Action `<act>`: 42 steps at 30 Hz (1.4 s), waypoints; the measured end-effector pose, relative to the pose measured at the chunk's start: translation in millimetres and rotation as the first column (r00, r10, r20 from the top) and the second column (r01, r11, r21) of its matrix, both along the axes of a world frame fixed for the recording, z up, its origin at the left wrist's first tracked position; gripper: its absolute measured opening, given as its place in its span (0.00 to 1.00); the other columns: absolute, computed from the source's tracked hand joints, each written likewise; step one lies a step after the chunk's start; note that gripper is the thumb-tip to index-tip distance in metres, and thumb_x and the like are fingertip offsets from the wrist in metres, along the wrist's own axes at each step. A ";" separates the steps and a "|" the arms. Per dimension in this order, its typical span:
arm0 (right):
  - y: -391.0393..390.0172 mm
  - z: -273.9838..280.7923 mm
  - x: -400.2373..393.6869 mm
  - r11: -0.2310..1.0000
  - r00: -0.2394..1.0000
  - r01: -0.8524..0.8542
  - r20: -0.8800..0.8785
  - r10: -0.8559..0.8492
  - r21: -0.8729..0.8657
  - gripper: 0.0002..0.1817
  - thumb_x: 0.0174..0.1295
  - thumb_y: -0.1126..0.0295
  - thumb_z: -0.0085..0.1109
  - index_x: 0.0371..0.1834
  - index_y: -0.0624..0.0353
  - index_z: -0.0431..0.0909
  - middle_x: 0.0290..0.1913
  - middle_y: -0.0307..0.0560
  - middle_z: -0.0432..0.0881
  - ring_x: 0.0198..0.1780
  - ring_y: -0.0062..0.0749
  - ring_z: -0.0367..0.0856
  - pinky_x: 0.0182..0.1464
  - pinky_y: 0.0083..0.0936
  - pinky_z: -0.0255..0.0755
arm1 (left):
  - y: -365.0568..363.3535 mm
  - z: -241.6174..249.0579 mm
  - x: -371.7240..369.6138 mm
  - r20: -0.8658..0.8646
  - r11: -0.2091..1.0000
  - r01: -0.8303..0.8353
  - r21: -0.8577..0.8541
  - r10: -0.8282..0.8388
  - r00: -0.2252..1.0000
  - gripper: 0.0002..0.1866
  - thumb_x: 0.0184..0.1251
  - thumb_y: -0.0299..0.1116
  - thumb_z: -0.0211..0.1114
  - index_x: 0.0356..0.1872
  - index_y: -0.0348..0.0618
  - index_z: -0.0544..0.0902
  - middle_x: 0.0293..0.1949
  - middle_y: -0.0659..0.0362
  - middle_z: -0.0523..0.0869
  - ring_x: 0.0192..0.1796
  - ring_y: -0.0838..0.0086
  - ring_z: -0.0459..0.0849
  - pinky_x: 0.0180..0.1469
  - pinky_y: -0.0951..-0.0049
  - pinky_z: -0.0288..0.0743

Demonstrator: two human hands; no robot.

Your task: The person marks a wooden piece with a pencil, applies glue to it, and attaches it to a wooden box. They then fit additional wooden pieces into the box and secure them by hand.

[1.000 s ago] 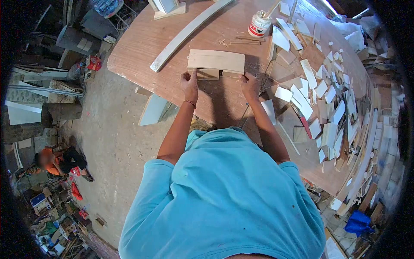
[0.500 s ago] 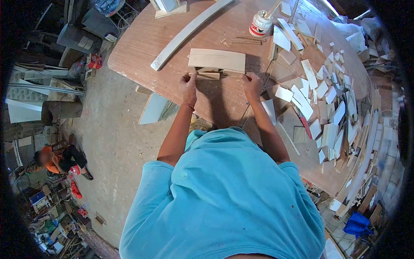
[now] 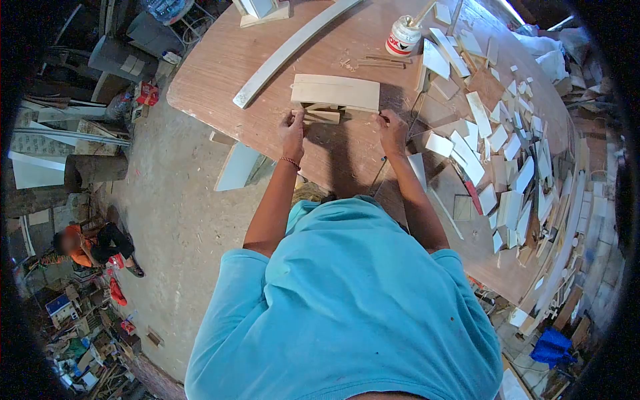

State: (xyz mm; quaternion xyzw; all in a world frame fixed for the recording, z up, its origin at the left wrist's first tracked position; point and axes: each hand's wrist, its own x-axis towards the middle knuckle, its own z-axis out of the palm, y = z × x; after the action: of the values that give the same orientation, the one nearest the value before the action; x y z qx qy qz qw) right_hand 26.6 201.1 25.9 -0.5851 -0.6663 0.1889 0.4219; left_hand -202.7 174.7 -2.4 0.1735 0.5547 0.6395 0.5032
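Observation:
A small wooden assembly with a pale, slightly curved top board [image 3: 336,92] is on the near side of the table, with short strips of wood [image 3: 322,117] under its front edge. My left hand [image 3: 292,133] is closed, its fingertips pinched at the assembly's lower left corner. At the lower right corner, the fingers of my right hand [image 3: 393,133] are likewise pinched together. The fingertips partly hide both corners. Beyond the assembly to the left lies a long curved wooden piece [image 3: 293,53].
On the wooden table [image 3: 213,87] are a white glue jar [image 3: 403,37] with a stick in it, thin wood strips [image 3: 383,62] and a red-handled tool [image 3: 472,193]. Several wood offcuts [image 3: 480,113] cover the right side. A person [image 3: 100,247] sits low at the left.
Hardly anything differs. My right hand has shifted very slightly at its corner; the assembly and my left hand stay in practically the same place.

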 end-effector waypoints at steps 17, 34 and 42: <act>1.0 -6.9 0.5 0.998 1.000 0.024 -0.013 -0.025 -0.057 0.11 0.47 0.67 0.63 0.27 0.62 0.74 0.24 0.53 0.77 0.27 0.43 0.77 0.30 0.32 0.69 | -5.0 -8.6 -2.1 -0.065 0.990 0.044 0.131 -0.035 0.997 0.13 0.54 0.32 0.65 0.36 0.37 0.73 0.24 0.63 0.78 0.25 0.83 0.74 0.27 0.86 0.65; 2.2 -10.2 1.1 0.997 0.998 0.047 0.042 -0.045 -0.054 0.10 0.47 0.68 0.63 0.29 0.62 0.76 0.25 0.51 0.79 0.28 0.38 0.80 0.31 0.27 0.71 | 14.3 12.2 -5.0 -0.204 0.997 0.029 0.066 -0.015 0.979 0.18 0.53 0.34 0.66 0.37 0.33 0.70 0.29 0.60 0.75 0.30 0.81 0.73 0.32 0.84 0.70; 2.0 -9.3 0.9 0.999 0.999 0.010 -0.049 -0.013 -0.052 0.11 0.47 0.67 0.62 0.28 0.62 0.75 0.24 0.54 0.77 0.26 0.42 0.77 0.29 0.32 0.68 | 17.7 16.2 1.8 -0.346 0.996 -0.083 -0.019 0.071 0.935 0.27 0.48 0.43 0.68 0.39 0.30 0.69 0.32 0.52 0.77 0.31 0.74 0.75 0.33 0.78 0.71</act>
State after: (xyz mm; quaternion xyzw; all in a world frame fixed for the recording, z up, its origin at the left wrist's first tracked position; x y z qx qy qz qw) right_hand 27.5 203.1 16.6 -0.5946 -0.6472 0.2180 0.4243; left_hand -200.9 192.4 13.8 0.2526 0.6514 0.6090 0.3755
